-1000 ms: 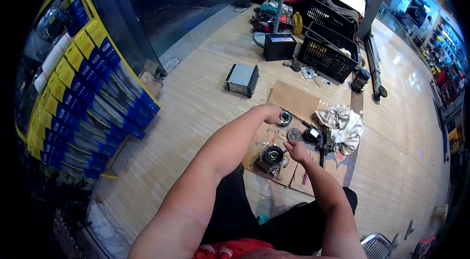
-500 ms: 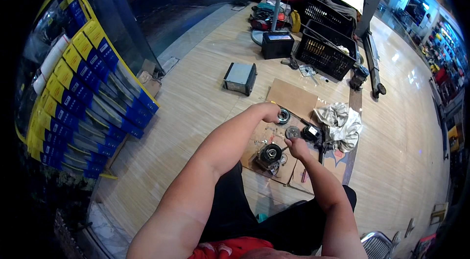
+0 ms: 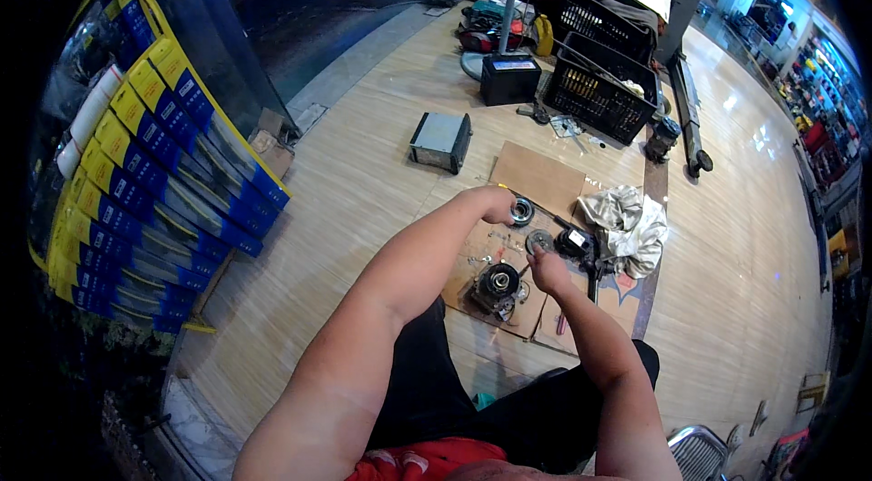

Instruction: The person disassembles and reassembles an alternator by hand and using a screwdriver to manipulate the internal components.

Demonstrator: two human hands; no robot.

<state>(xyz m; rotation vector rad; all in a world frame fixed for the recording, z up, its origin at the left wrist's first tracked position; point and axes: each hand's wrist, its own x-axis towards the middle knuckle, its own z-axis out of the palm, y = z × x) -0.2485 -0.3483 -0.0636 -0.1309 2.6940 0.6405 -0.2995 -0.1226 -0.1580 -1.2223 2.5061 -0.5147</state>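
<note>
My left hand (image 3: 495, 205) reaches to the far part of the cardboard (image 3: 472, 249), its fingers closed at the left edge of a dark ring-shaped pulley (image 3: 521, 212). My right hand (image 3: 550, 272) is curled, with a fingertip at the near edge of a flat grey metal disc (image 3: 539, 240). A thin dark rod shows beside that hand; whether the fingers grip it is hard to make out. Just left of the right hand stands a compressor-like metal unit (image 3: 498, 290) with a round black pulley on top. A black cylindrical part (image 3: 572, 242) lies right of the disc.
A crumpled pale cloth (image 3: 627, 225) lies right of the parts. Beyond are a grey metal box (image 3: 440, 141), a black battery (image 3: 510, 79), black crates (image 3: 601, 90) and a standing fan (image 3: 514, 18). A rack of yellow-and-blue packages (image 3: 173, 145) rises at the left.
My right hand has shifted slightly away from me, so its fingertip now meets the disc's near edge. My left hand stays at the pulley. The whole view has shifted slightly.
</note>
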